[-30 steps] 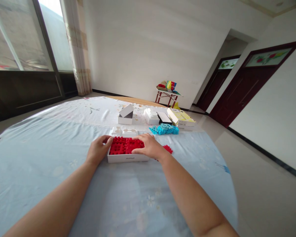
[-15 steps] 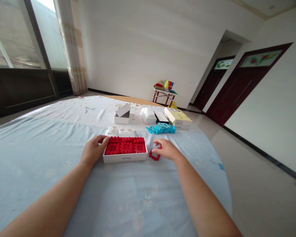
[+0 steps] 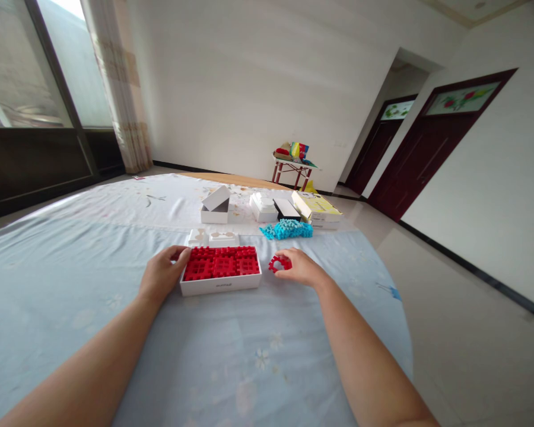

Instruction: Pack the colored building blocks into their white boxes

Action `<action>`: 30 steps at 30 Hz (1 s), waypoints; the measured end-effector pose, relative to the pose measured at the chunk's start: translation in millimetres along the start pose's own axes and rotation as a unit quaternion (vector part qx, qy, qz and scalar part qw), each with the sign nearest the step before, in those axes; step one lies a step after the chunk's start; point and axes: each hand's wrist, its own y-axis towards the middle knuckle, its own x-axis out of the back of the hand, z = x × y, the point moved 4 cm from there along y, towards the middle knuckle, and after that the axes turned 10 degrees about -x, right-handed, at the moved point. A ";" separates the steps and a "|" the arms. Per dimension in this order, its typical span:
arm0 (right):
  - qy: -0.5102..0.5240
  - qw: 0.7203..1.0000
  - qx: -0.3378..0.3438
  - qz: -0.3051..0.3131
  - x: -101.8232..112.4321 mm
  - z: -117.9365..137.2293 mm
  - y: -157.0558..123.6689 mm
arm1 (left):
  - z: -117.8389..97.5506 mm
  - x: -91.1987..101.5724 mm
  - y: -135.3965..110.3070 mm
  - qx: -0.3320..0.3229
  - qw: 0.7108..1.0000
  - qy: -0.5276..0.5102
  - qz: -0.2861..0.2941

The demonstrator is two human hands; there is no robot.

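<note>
A white open box (image 3: pixel 204 288) on the table is packed with red plastic building blocks (image 3: pixel 225 267), square and notched along their edges. At its left end, my left hand (image 3: pixel 164 270) grips the box by the rear corner, thumb against the rim. To the right of the box, my right hand (image 3: pixel 300 267) pinches one loose red building block (image 3: pixel 273 262) between thumb and fingers. This block has an open middle and is tilted up, apart from the box.
Behind the box lie white moulded inserts (image 3: pixel 223 238) and a heap of blue blocks (image 3: pixel 289 229). Farther back stand a small white box (image 3: pixel 215 217), another white box (image 3: pixel 263 209), a black-edged lid (image 3: pixel 287 209) and a yellow box (image 3: pixel 318 206). A patterned cloth (image 3: pixel 249 379) covers the table.
My right hand has closed on the loose red block and tilted it up from the cloth. My left hand stays at the box. The view has shifted slightly.
</note>
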 end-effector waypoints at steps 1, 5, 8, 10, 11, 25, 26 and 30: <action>0.020 1.000 0.007 -0.023 4.5 3.8 -0.1 | 0.5 -0.2 0.2 0.000 1.000 0.000 0.000; 0.084 0.992 0.064 -0.076 13.3 35.9 -1.8 | 1.1 -1.0 1.0 -0.007 1.000 0.001 0.001; 0.092 0.988 0.113 -0.054 5.9 64.4 -1.3 | 0.3 -0.9 1.0 -0.009 1.000 0.000 0.003; 0.083 0.986 0.138 -0.031 -1.6 77.6 0.0 | -0.2 -0.9 0.8 -0.011 1.000 -0.003 0.004; 0.078 0.986 0.147 -0.020 -4.6 81.2 0.7 | -0.2 -0.9 0.7 -0.011 1.000 -0.003 0.004; 0.019 0.995 -0.092 -0.021 7.9 -41.9 12.6 | 6.1 -1.6 3.4 0.012 1.000 0.012 0.017; 0.005 0.995 -0.102 -0.014 4.5 -48.1 12.6 | 6.6 -1.8 3.7 0.013 1.000 0.013 0.017; -0.038 0.993 -0.113 -0.010 -4.0 -56.7 13.3 | 7.4 -1.6 3.6 0.009 1.000 0.015 0.015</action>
